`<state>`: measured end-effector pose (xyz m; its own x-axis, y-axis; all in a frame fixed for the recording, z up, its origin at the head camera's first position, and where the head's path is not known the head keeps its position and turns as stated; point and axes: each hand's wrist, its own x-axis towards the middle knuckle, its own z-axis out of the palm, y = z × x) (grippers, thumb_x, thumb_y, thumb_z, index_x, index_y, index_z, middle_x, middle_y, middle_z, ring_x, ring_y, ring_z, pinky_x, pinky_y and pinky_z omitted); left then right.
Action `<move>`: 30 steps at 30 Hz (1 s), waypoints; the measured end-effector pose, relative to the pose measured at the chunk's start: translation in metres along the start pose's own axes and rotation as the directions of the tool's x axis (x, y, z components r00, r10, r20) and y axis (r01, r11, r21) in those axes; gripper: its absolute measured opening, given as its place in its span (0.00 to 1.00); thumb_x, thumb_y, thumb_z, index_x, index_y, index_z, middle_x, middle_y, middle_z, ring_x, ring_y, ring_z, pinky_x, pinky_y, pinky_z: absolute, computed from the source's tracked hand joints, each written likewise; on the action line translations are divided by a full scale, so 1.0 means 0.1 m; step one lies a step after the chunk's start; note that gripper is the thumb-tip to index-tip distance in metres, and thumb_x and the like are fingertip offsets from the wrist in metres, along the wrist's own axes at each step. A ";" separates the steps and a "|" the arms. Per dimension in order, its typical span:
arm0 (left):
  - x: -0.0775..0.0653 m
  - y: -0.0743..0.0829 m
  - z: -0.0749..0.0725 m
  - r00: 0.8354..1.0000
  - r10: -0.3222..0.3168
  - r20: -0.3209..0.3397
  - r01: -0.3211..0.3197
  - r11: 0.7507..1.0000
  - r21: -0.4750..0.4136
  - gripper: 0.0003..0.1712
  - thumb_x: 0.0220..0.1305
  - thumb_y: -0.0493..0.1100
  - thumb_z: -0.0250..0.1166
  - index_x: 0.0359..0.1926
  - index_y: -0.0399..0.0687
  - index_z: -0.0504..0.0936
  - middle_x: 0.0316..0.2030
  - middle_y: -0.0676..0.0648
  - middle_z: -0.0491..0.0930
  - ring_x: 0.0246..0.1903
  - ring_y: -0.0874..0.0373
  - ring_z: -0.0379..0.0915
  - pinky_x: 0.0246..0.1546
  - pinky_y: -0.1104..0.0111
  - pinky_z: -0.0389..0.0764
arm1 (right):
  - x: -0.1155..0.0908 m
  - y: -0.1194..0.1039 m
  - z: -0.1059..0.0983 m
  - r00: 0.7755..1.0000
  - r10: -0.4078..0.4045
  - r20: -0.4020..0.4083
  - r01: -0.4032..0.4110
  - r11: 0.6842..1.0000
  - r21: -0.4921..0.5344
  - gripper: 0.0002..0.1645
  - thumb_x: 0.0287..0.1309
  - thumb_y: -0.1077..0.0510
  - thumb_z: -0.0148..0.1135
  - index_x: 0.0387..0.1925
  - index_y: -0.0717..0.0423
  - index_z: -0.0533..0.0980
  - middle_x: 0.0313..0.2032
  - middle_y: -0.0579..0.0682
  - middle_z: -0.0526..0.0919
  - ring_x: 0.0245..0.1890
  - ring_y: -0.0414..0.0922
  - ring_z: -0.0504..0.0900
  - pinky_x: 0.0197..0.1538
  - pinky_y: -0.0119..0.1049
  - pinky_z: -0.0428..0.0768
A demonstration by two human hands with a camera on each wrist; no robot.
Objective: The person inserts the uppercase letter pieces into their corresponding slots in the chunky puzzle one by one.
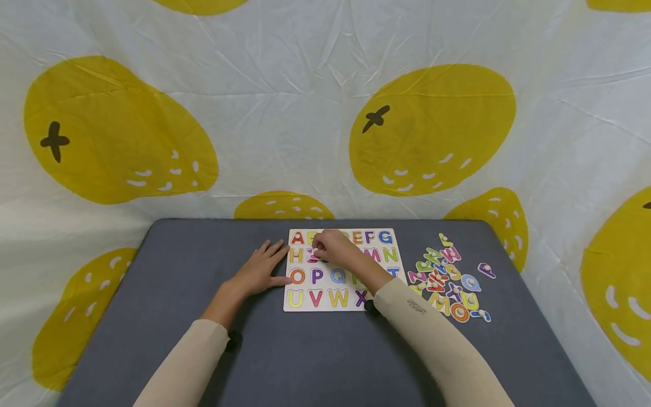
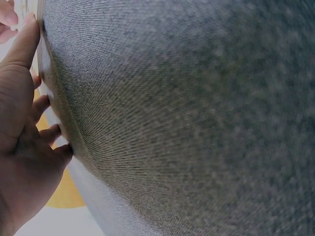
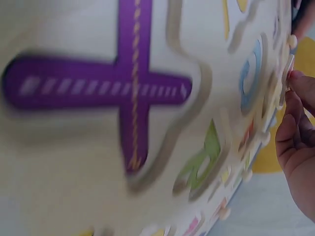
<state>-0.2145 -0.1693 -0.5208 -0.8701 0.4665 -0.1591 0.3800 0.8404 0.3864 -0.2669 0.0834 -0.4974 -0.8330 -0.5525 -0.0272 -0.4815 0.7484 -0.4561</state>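
Note:
A white alphabet puzzle board (image 1: 305,287) with colourful letter shapes lies on the table. My left hand (image 1: 257,270) is spread flat at the board's left side, its thumb and index finger at the edge. In the left wrist view, the left thumb (image 2: 25,44) lies along that edge. Over the second row, near the left, my right hand (image 1: 335,247) pinches a small letter piece (image 3: 285,83) between thumb and fingertips. The piece is reddish on its face and held just over the board; fingers cover part of it. Several pegged letters sit in the board, such as the red A (image 1: 297,238).
A heap of loose letter pieces (image 1: 438,281) lies right of the board, close to my right forearm. A purple P piece (image 1: 486,270) lies apart from it. The grey table (image 1: 325,362) meets a white curtain with yellow fruit prints (image 1: 285,113) behind.

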 end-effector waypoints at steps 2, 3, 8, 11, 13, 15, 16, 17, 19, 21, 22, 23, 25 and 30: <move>0.00 0.00 0.00 1.000 0.009 -0.004 -0.009 1.000 0.002 0.55 0.64 0.67 0.68 0.82 0.49 0.56 0.81 0.39 0.51 0.80 0.31 0.39 0.76 0.35 0.50 | 0.03 -0.01 0.05 1.000 -0.014 0.004 0.014 0.999 -0.031 0.05 0.65 0.58 0.70 0.39 0.55 0.85 0.33 0.48 0.82 0.31 0.39 0.75 0.38 0.31 0.77; 0.00 0.01 0.00 1.000 0.015 -0.008 -0.015 1.000 0.004 0.54 0.64 0.66 0.68 0.82 0.49 0.56 0.81 0.39 0.52 0.80 0.31 0.40 0.75 0.34 0.51 | 0.04 -0.02 0.06 1.000 -0.014 0.004 0.014 0.999 -0.037 0.04 0.65 0.58 0.70 0.39 0.54 0.85 0.32 0.48 0.82 0.31 0.39 0.75 0.38 0.31 0.76; 0.01 0.00 0.00 0.999 0.028 -0.021 -0.028 1.000 0.004 0.54 0.65 0.65 0.68 0.82 0.48 0.57 0.81 0.38 0.53 0.80 0.30 0.41 0.75 0.33 0.52 | 0.05 -0.03 0.12 1.000 0.001 0.010 0.000 0.999 -0.035 0.03 0.66 0.58 0.70 0.38 0.53 0.85 0.31 0.46 0.81 0.30 0.39 0.74 0.37 0.30 0.75; 0.00 0.01 0.00 1.000 0.022 -0.020 -0.022 1.000 0.006 0.54 0.64 0.66 0.69 0.82 0.48 0.57 0.81 0.39 0.53 0.80 0.31 0.41 0.75 0.34 0.51 | 0.04 -0.06 0.12 1.000 -0.007 0.020 0.007 1.000 -0.031 0.04 0.66 0.58 0.69 0.37 0.55 0.85 0.30 0.46 0.82 0.30 0.39 0.75 0.36 0.31 0.75; -0.01 0.01 0.00 1.000 0.019 -0.016 -0.019 1.000 0.007 0.54 0.64 0.66 0.69 0.82 0.49 0.57 0.81 0.39 0.53 0.80 0.31 0.41 0.75 0.34 0.51 | 0.03 -0.07 0.12 1.000 -0.012 0.025 0.013 0.999 -0.031 0.04 0.66 0.59 0.69 0.37 0.56 0.85 0.30 0.46 0.82 0.30 0.39 0.75 0.36 0.31 0.75; -0.01 0.01 0.01 1.000 0.017 -0.012 -0.017 1.000 0.007 0.55 0.64 0.66 0.68 0.82 0.49 0.57 0.81 0.39 0.52 0.80 0.31 0.40 0.75 0.35 0.51 | 0.02 -0.08 0.12 1.000 -0.007 0.027 0.007 1.000 -0.027 0.04 0.66 0.59 0.69 0.38 0.56 0.85 0.30 0.46 0.82 0.30 0.39 0.75 0.36 0.31 0.75; -0.01 0.00 0.01 1.000 0.015 -0.011 -0.015 1.000 0.006 0.55 0.64 0.66 0.68 0.82 0.49 0.56 0.81 0.39 0.52 0.80 0.31 0.40 0.75 0.35 0.51 | 0.01 -0.09 0.13 1.000 -0.004 0.027 0.005 1.000 -0.025 0.03 0.66 0.60 0.69 0.38 0.55 0.85 0.31 0.47 0.82 0.30 0.39 0.75 0.36 0.31 0.75; 0.00 0.00 0.01 1.000 0.015 -0.012 -0.015 1.000 0.006 0.55 0.64 0.67 0.68 0.82 0.49 0.56 0.81 0.39 0.52 0.80 0.31 0.40 0.75 0.35 0.51 | 0.01 -0.10 0.13 1.000 -0.001 0.027 0.002 1.000 -0.024 0.03 0.66 0.60 0.69 0.39 0.55 0.85 0.31 0.47 0.82 0.31 0.40 0.75 0.36 0.31 0.76; -0.01 0.00 0.02 1.000 0.011 -0.010 -0.011 1.000 0.002 0.55 0.64 0.66 0.68 0.82 0.50 0.56 0.81 0.39 0.52 0.80 0.31 0.40 0.76 0.35 0.50 | 0.00 -0.10 0.13 1.000 -0.001 0.028 0.001 1.000 -0.021 0.04 0.66 0.60 0.69 0.40 0.55 0.85 0.32 0.48 0.82 0.31 0.40 0.75 0.37 0.32 0.76; -0.01 0.00 0.02 1.000 0.006 -0.003 -0.006 1.000 -0.002 0.55 0.64 0.67 0.68 0.82 0.50 0.56 0.81 0.40 0.51 0.80 0.32 0.39 0.76 0.35 0.49 | -0.02 -0.11 0.12 1.000 0.004 0.031 -0.003 1.000 -0.021 0.05 0.67 0.59 0.68 0.42 0.55 0.85 0.33 0.48 0.82 0.32 0.41 0.75 0.38 0.33 0.77; -0.01 0.00 0.02 1.000 0.003 0.001 -0.003 1.000 -0.004 0.55 0.64 0.67 0.68 0.82 0.51 0.55 0.82 0.40 0.51 0.81 0.32 0.39 0.76 0.35 0.49 | -0.04 -0.10 0.11 0.999 0.007 0.032 -0.006 1.000 -0.021 0.06 0.67 0.58 0.68 0.42 0.55 0.84 0.33 0.48 0.82 0.32 0.41 0.75 0.39 0.34 0.77; -0.02 0.00 0.02 1.000 0.001 0.004 -0.001 1.000 -0.006 0.56 0.64 0.67 0.68 0.82 0.51 0.55 0.82 0.40 0.51 0.81 0.32 0.38 0.76 0.35 0.49 | -0.05 -0.10 0.10 0.999 0.012 0.034 -0.011 1.000 -0.015 0.06 0.67 0.58 0.69 0.43 0.55 0.84 0.33 0.48 0.82 0.33 0.41 0.76 0.40 0.34 0.78; -0.02 0.00 0.02 1.000 -0.003 0.007 0.003 1.000 -0.009 0.56 0.63 0.67 0.68 0.82 0.51 0.55 0.82 0.41 0.50 0.81 0.32 0.38 0.77 0.36 0.48 | -0.10 -0.09 0.06 0.999 0.019 0.035 -0.019 1.000 0.003 0.07 0.67 0.58 0.68 0.44 0.55 0.84 0.34 0.47 0.82 0.33 0.41 0.76 0.41 0.34 0.78; -0.01 0.00 0.01 1.000 0.002 -0.008 -0.002 1.000 -0.008 0.56 0.63 0.67 0.69 0.82 0.50 0.55 0.82 0.40 0.51 0.80 0.32 0.39 0.76 0.35 0.48 | -0.24 0.00 -0.06 1.000 0.019 0.017 -0.020 0.999 0.038 0.08 0.67 0.59 0.67 0.45 0.56 0.84 0.34 0.46 0.82 0.34 0.41 0.75 0.43 0.35 0.78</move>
<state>-0.2131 -0.1698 -0.5211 -0.8718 0.4662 -0.1506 0.3795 0.8371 0.3940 -0.2486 0.0985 -0.4914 -0.8374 -0.5443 -0.0506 -0.4545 0.7448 -0.4886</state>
